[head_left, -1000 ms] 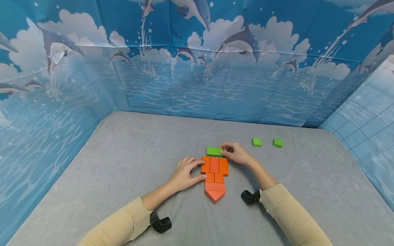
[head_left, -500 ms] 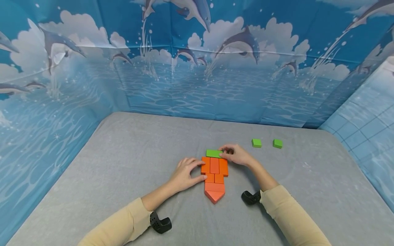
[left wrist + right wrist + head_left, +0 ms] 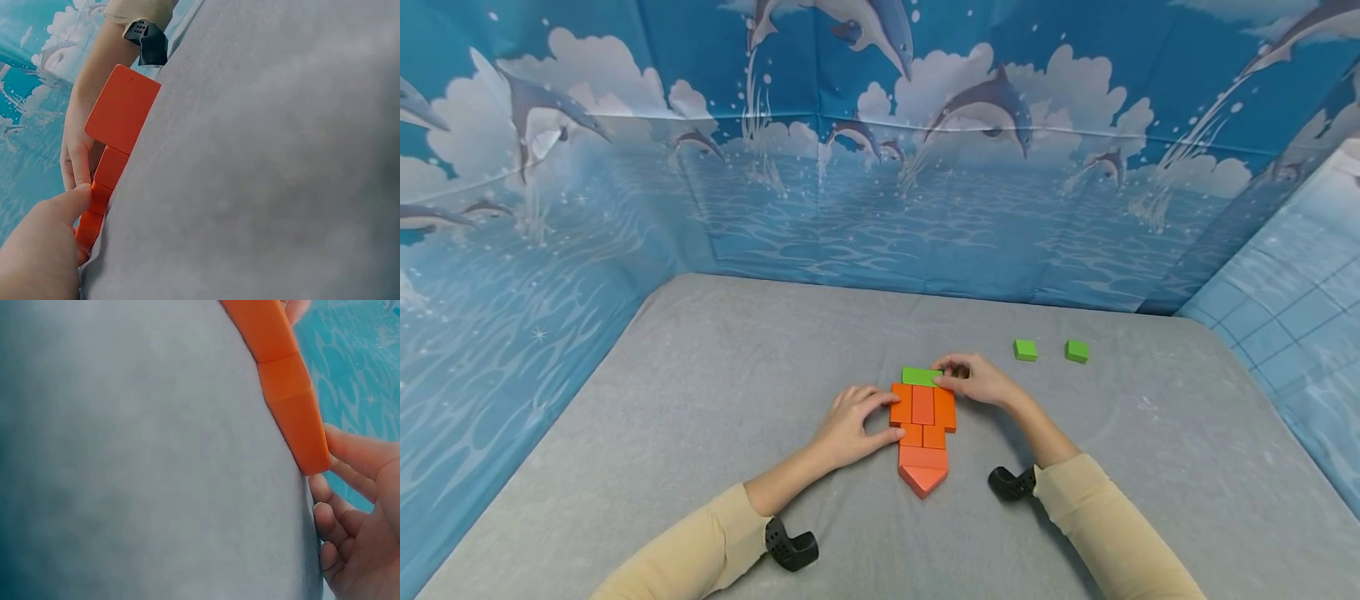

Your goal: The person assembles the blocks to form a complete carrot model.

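Observation:
In the head view, orange wooden blocks [image 3: 922, 404] lie flat together, ending in a pointed orange-red triangular block [image 3: 923, 480] at the near end. A green rectangular block [image 3: 919, 377] sits against their far edge. My right hand [image 3: 973, 379] pinches its right end between thumb and fingers. My left hand [image 3: 850, 423] rests along the left side of the orange blocks, thumb and fingers spread and touching them. In the left wrist view the left thumb [image 3: 78, 199] presses an orange side face. The right wrist view shows my right fingers by an orange block [image 3: 303, 428]; the green one is hidden there.
Two small green blocks, a left one [image 3: 1025, 350] and a right one [image 3: 1077, 351], lie toward the back right. Grey cloth [image 3: 760, 367] covers the table. A blue dolphin-print curtain [image 3: 880, 208] stands along its back and sides.
My right hand has drawn the green block nearer, closing the small gap to the orange blocks and laying it against their far edge. The left hand has stayed in place.

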A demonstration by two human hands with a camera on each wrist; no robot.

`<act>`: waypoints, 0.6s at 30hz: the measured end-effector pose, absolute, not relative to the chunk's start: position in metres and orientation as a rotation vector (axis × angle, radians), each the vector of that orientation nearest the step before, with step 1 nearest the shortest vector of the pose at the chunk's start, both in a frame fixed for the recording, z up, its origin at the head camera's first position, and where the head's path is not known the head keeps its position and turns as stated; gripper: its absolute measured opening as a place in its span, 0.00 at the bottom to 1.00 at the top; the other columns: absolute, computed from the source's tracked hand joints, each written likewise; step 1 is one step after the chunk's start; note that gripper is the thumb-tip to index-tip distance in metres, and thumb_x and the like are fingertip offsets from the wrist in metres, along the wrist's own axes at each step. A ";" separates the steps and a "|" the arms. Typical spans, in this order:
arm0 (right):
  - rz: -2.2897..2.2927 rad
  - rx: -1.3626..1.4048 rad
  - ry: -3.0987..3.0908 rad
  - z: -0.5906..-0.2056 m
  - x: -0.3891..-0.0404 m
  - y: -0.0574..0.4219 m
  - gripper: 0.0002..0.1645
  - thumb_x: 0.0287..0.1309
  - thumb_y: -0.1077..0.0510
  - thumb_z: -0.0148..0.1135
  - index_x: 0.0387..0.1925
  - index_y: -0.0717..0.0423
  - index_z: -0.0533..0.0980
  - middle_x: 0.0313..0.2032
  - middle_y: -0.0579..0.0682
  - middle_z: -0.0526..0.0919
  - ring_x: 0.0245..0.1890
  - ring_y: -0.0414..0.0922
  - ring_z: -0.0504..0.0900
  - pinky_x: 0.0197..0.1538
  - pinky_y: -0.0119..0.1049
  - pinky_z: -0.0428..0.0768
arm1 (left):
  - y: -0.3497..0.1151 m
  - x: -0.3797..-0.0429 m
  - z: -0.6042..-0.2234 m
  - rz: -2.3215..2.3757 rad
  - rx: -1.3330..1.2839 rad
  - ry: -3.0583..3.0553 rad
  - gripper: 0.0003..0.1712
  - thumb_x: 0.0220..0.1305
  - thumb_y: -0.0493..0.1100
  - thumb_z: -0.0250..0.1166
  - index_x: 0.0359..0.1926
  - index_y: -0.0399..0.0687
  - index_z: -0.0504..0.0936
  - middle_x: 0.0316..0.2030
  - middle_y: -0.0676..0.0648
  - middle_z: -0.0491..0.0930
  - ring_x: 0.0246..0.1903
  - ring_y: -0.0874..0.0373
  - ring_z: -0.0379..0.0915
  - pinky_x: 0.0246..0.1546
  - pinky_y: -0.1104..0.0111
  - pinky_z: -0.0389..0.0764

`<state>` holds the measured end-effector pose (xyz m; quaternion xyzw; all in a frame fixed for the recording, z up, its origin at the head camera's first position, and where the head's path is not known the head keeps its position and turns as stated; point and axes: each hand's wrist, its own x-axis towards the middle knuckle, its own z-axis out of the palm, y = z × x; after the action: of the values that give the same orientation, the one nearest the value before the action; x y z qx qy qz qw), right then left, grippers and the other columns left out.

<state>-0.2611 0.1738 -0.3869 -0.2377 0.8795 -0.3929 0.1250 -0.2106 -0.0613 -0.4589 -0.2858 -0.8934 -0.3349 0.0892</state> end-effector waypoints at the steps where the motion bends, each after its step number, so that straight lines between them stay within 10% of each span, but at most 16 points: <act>1: -1.165 -0.699 2.553 -0.388 -0.262 0.175 0.14 0.59 0.64 0.56 0.45 0.71 0.74 0.28 0.56 0.74 0.21 0.40 0.65 0.25 0.29 0.63 | -0.061 -0.211 -0.459 -0.998 -0.852 -2.656 0.26 0.53 0.57 0.65 0.52 0.53 0.77 0.46 0.49 0.74 0.47 0.56 0.65 0.51 0.57 0.64; 18: -1.286 -0.210 3.132 -0.410 -0.287 0.299 0.20 0.62 0.60 0.54 0.54 0.65 0.70 0.37 0.62 0.72 0.31 0.48 0.71 0.28 0.35 0.69 | -0.062 -0.210 -0.460 -1.009 -0.859 -2.644 0.27 0.53 0.57 0.65 0.53 0.53 0.76 0.47 0.49 0.74 0.48 0.55 0.65 0.53 0.56 0.63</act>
<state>-0.2867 0.2991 -0.4100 -0.0614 0.9161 -0.3761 -0.1249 -0.2105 -0.0616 -0.4597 -0.2891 -0.8903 -0.3397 0.0918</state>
